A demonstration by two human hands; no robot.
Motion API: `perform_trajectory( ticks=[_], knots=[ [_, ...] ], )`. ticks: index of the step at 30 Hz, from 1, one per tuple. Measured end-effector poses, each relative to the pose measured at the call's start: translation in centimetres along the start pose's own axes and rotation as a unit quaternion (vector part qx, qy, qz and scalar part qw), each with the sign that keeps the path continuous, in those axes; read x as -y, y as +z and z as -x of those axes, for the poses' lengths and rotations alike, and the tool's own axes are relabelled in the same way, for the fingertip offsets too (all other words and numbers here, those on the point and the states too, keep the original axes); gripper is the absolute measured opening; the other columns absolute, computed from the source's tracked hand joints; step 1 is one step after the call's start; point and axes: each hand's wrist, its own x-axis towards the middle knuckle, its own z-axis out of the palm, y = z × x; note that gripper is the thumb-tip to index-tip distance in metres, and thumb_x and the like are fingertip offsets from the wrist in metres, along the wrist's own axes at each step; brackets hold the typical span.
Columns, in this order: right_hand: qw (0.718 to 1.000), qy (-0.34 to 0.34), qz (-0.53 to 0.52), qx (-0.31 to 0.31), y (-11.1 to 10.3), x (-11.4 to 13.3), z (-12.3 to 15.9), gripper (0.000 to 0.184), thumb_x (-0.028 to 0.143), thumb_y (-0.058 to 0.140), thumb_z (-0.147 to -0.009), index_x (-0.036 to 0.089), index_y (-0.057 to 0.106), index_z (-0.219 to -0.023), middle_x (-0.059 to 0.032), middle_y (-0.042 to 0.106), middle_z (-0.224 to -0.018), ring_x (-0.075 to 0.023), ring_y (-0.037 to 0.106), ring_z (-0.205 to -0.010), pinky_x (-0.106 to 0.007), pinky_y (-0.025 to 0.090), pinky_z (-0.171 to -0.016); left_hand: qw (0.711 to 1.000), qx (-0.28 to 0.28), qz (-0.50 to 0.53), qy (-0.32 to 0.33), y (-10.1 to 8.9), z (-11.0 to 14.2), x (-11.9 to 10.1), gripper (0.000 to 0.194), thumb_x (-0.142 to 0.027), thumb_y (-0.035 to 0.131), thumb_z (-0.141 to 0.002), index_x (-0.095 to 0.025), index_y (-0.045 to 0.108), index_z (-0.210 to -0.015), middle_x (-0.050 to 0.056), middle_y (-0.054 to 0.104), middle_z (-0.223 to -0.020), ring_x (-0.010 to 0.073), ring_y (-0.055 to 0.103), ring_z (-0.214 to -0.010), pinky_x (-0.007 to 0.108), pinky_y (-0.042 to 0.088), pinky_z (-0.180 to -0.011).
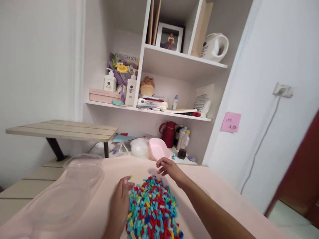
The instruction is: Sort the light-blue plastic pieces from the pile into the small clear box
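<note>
Flanking mound of coloured pieces point(155, 207), presumably containing its spread: left hand point(120, 197), fingers parted; right hand point(171, 170), loosely curled, unclosed.

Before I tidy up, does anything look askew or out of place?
The pink rounded plastic tray at the back appears tilted, not flat. Small multicoloured plastic pieces lie loose on the pale pink covering, uncontained.

Looks like plastic in the little pieces point(154, 207), shiny clear plastic in the tubs point(63, 200), dull wood on the stand point(62, 130), paper in the pink note point(231, 122).
</note>
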Motion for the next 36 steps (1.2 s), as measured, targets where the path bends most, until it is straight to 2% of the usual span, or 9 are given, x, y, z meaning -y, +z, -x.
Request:
perform_trajectory(
  ticks=[4, 7, 10, 12, 18, 24, 27, 31, 36],
  knots=[
    [0.998, -0.030, -0.040, 0.027, -2.0, 3.0, 6.3, 0.026, 0.033, 0.044, -0.090, 0.018, 0.064, -0.096, -0.0038, 0.063, -0.090, -0.0123, 0.063, -0.067, -0.021, 0.042, -0.056, 1.000, -0.009, 0.010, 0.002, -0.3, 0.0, -0.4, 0.059, -0.071, 0.040, -0.079, -0.020, 0.063, -0.100, 0.010, 0.074, -0.086, 0.0296, 0.071, -0.089, 0.049, 0.048, -0.091],
    [0.980, -0.013, 0.013, 0.201, -3.2, 4.2, 11.9, 0.029, 0.029, 0.046, -0.091, 0.019, 0.070, -0.102, -0.0016, 0.062, -0.080, -0.0091, 0.057, -0.059, -0.019, 0.042, -0.053, 0.999, -0.027, 0.017, 0.007, -0.3, -0.2, -0.2, 0.051, -0.063, 0.040, -0.083, -0.021, 0.061, -0.102, 0.009, 0.073, -0.090, 0.0274, 0.069, -0.095, 0.047, 0.046, -0.096],
    [0.911, 0.028, 0.056, 0.409, -3.5, 4.1, 16.7, 0.032, 0.021, 0.048, -0.088, 0.018, 0.071, -0.109, -0.0021, 0.063, -0.078, -0.0109, 0.059, -0.063, -0.020, 0.047, -0.056, 0.998, -0.053, 0.025, 0.012, -0.3, -0.5, 0.1, 0.041, -0.054, 0.040, -0.086, -0.021, 0.061, -0.099, 0.008, 0.073, -0.091, 0.0244, 0.069, -0.093, 0.044, 0.048, -0.094],
    [0.889, 0.032, 0.075, 0.451, -2.9, 3.5, 18.6, 0.035, 0.016, 0.048, -0.086, 0.018, 0.070, -0.114, -0.0013, 0.064, -0.076, -0.0114, 0.060, -0.064, -0.020, 0.048, -0.060, 0.996, -0.080, 0.033, 0.020, -0.5, -0.6, 0.0, 0.036, -0.048, 0.038, -0.088, -0.021, 0.060, -0.097, 0.006, 0.073, -0.089, 0.0223, 0.069, -0.089, 0.042, 0.049, -0.092],
    [0.960, -0.116, 0.143, 0.210, -0.4, 2.8, 17.7, 0.038, 0.015, 0.047, -0.088, 0.026, 0.067, -0.119, -0.0053, 0.068, -0.109, -0.0195, 0.060, -0.100, -0.032, 0.046, -0.091, 0.987, -0.144, 0.063, 0.038, -1.8, -0.6, -0.9, 0.028, -0.036, 0.035, -0.089, -0.020, 0.057, -0.096, 0.001, 0.070, -0.074, 0.0192, 0.071, -0.077, 0.038, 0.053, -0.082],
    [0.974, -0.149, 0.142, 0.096, 0.3, 5.2, 16.3, 0.045, 0.020, 0.047, -0.092, 0.028, 0.053, -0.136, -0.0072, 0.060, -0.123, -0.0207, 0.056, -0.112, -0.036, 0.044, -0.097, 0.988, -0.130, 0.075, 0.022, -2.1, -0.4, -0.9, 0.028, -0.036, 0.038, -0.088, -0.018, 0.058, -0.093, 0.000, 0.069, -0.066, 0.0176, 0.069, -0.060, 0.034, 0.055, -0.066],
    [0.942, -0.243, 0.221, 0.071, 2.8, 6.6, 17.8, 0.043, 0.020, 0.046, -0.094, 0.032, 0.054, -0.134, -0.0062, 0.060, -0.127, -0.0221, 0.054, -0.115, -0.040, 0.039, -0.102, 0.990, -0.115, 0.074, 0.019, -1.9, -0.3, -0.8, 0.028, -0.038, 0.039, -0.088, -0.018, 0.058, -0.095, 0.001, 0.069, -0.067, 0.0171, 0.068, -0.058, 0.032, 0.055, -0.062],
    [0.846, -0.415, 0.321, 0.096, 8.0, 6.3, 18.7, 0.023, 0.032, 0.052, -0.095, 0.036, 0.064, -0.114, 0.0013, 0.060, -0.133, -0.0246, 0.039, -0.133, -0.048, 0.012, -0.117, 0.992, -0.109, 0.069, 0.015, -2.0, -0.3, -0.9, 0.028, -0.037, 0.037, -0.089, -0.018, 0.057, -0.095, 0.001, 0.069, -0.067, 0.0171, 0.068, -0.057, 0.031, 0.054, -0.060],
    [0.782, -0.492, 0.379, 0.049, 10.2, 3.7, 14.6, 0.019, 0.028, 0.048, -0.098, 0.032, 0.066, -0.104, 0.0007, 0.064, -0.125, -0.0229, 0.037, -0.135, -0.049, 0.014, -0.117, 0.994, -0.093, 0.054, 0.015, -2.3, -0.2, -1.2, 0.029, -0.037, 0.034, -0.088, -0.019, 0.056, -0.095, 0.001, 0.069, -0.068, 0.0185, 0.070, -0.061, 0.032, 0.054, -0.061]
  ],
)
